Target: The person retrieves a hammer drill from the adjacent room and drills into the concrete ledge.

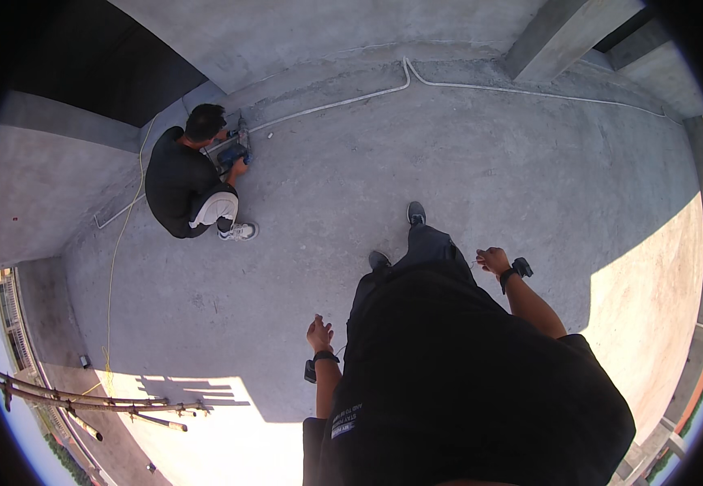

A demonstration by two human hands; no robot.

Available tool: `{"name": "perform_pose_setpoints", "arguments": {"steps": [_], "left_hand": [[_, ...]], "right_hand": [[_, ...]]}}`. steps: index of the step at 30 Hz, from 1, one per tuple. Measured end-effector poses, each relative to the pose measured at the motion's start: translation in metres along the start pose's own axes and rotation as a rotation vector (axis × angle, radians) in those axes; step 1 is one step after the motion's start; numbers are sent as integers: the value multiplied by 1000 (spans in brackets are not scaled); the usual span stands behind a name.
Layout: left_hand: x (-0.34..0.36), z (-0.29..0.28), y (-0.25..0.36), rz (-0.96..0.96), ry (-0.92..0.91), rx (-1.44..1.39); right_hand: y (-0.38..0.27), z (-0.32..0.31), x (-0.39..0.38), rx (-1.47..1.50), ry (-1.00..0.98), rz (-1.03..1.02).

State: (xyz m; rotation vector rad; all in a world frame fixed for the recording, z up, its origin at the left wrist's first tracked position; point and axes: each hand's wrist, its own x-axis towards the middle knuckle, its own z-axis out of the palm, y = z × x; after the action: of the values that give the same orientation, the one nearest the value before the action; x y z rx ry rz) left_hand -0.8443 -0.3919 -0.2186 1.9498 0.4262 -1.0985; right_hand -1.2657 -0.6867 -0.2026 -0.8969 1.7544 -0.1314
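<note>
My left hand (320, 333) hangs beside my left leg, over the concrete floor. Its fingers are loosely curled and apart, and I see nothing held in it. At my right side, my right hand (493, 261) is closed with the fingers drawn together. A thin line shows beside its fingertips; what it holds, if anything, is too small to make out. Each wrist wears a dark strap with a small black device, the left device (311, 371) and the right device (522, 266). Neither hand touches the floor or a wall.
At the far left a person (181, 178) in black squats with a blue power drill (235, 154) by the wall. White pipe (331, 106) runs along the wall's foot. A yellow cord (112, 279) crosses the floor to bamboo poles (84, 399). My shoes (416, 214) stand on concrete.
</note>
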Motion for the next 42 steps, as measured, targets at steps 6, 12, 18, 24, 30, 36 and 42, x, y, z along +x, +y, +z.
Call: {"name": "perform_pose_setpoints", "arguments": {"steps": [6, 12, 18, 24, 30, 36, 42], "left_hand": [[0, 1, -1, -12, -1, -14], [0, 2, -2, 5, 7, 6], [-2, 2, -2, 2, 1, 7], [-3, 3, -2, 1, -1, -4], [-5, 3, -2, -9, 1, -1], [-7, 3, 0, -9, -1, 0], [-5, 1, -2, 2, -18, 22]], "right_hand": [[1, 0, 0, 1, 2, 0], [2, -1, -1, 29, -12, -5], [3, -1, 0, 23, -17, 2], [4, -2, 0, 14, -21, 3], [5, -1, 0, 21, -15, 11], [6, -3, 0, -8, -46, 18], [6, -1, 0, 16, -25, 6]]}}
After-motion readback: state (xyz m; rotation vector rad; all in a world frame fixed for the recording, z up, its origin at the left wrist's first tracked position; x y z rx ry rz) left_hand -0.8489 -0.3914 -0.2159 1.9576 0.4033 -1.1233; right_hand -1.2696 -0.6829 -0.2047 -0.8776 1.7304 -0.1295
